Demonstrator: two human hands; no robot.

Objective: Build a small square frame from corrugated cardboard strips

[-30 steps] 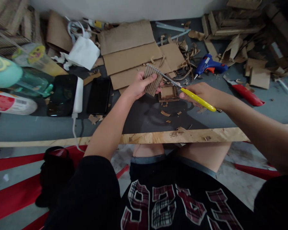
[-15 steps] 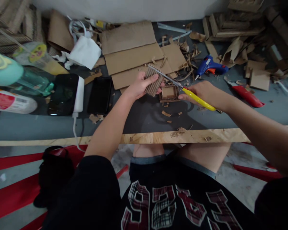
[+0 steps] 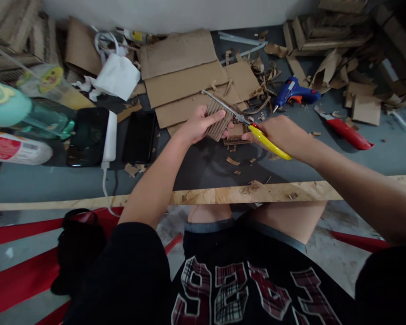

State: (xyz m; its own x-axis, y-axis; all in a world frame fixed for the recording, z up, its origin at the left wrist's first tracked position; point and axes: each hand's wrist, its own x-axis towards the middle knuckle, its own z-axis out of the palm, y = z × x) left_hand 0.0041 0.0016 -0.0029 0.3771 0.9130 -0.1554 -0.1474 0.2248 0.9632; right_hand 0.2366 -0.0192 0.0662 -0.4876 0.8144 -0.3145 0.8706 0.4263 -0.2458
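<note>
My left hand [image 3: 203, 124] is closed on a small piece of corrugated cardboard [image 3: 219, 126], its ridges facing up and the thumb lying across it. In my right hand [image 3: 274, 131] are scissors [image 3: 269, 143] with yellow handles. Their blades reach left along the far edge of the held piece; whether they are parted I cannot tell. Under the blades and partly hidden by my hands, a small cardboard frame [image 3: 235, 141] lies on the dark table top [image 3: 196, 169].
Flat cardboard sheets [image 3: 186, 74] lie beyond my hands. A blue glue gun [image 3: 295, 92] and a red-handled knife [image 3: 348, 133] are at the right. Phones, a power bank [image 3: 111, 135] and bottles [image 3: 18, 146] stand or lie at the left. Scraps [image 3: 232, 161] litter the table.
My right hand and the scissors have shifted a little to the left, the blades now lying further across the cardboard piece. More of the small frame is covered. The view has shifted slightly.
</note>
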